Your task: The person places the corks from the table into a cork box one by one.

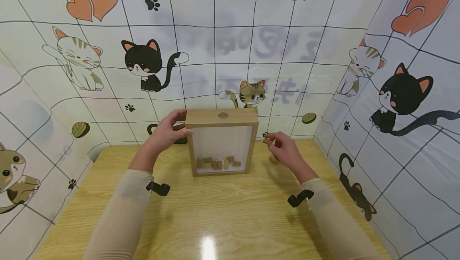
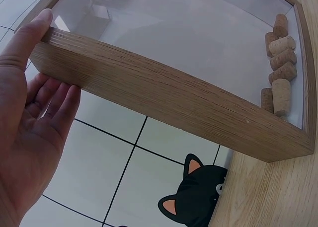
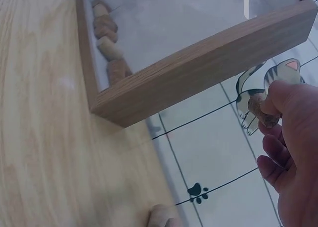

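Note:
A shallow wooden box frame (image 1: 205, 121) with a clear front stands upright on the table, a round hole (image 1: 223, 115) in its top. Behind the front, several wine corks (image 1: 219, 165) lie along the bottom. My left hand (image 1: 166, 132) grips the box's left side near the upper corner; the left wrist view shows the thumb (image 2: 37, 29) on the front edge and fingers behind. To the right of the box, my right hand (image 1: 285, 150) pinches a cork (image 3: 262, 111) between thumb and fingers, raised above the table.
More cork (image 1: 273, 159) lies on the wooden table (image 1: 215, 208) below my right hand, partly hidden by it. Close behind the box hangs a white cloth wall (image 1: 201, 80) with a grid and cartoon cats; similar cloth encloses both sides.

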Demonstrator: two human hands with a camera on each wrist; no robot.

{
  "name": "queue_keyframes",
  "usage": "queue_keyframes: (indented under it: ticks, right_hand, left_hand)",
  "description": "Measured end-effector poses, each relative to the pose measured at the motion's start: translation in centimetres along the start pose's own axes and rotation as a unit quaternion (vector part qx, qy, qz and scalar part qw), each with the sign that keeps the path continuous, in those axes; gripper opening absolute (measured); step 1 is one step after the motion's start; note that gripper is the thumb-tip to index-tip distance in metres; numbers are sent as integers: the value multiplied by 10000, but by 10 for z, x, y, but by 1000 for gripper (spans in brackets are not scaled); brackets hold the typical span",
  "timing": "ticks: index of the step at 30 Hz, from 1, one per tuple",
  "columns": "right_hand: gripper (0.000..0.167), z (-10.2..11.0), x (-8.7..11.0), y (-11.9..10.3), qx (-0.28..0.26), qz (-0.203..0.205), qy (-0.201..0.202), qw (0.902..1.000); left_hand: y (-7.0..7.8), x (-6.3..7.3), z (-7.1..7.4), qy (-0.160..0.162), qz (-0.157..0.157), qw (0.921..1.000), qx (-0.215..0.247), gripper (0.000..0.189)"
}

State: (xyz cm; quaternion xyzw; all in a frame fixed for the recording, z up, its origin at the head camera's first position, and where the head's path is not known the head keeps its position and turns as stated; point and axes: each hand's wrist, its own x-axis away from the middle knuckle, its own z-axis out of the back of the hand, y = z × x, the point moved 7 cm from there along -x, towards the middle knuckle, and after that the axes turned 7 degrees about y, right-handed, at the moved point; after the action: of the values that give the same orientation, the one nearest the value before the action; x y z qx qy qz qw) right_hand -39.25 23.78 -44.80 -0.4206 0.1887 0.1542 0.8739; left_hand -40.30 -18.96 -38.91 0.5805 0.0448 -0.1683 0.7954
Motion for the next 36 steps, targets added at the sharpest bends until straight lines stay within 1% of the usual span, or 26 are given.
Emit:
queue_keyframes:
  ticks: [3, 10, 18, 22, 28, 36]
  right_hand:
    - [29, 4, -4, -8, -60, 44, 87, 9999]
    - [27, 17, -14, -30, -160, 381, 312, 9987]
    - [30, 30, -25, -48, -155, 535, 441, 9975]
    - [28, 36, -34, -62, -91, 752, 523, 9958]
    - [28, 44, -47, -85, -162, 1068, 640, 9921]
    - [28, 51, -60, -105, -286, 1161, 644, 9907]
  left_hand:
    - [0, 0, 0, 5, -17, 10000, 10, 85]
    - [0, 1, -1, -11, -48, 10000, 19, 85]
    - [0, 1, -1, -9, -57, 10000, 20, 84]
    - [0, 1, 0, 14, -65, 10000, 21, 84]
    - [-1, 0, 0, 15, -27, 10000, 16, 84]
    - [-1, -1, 0, 28, -16, 10000, 11, 84]
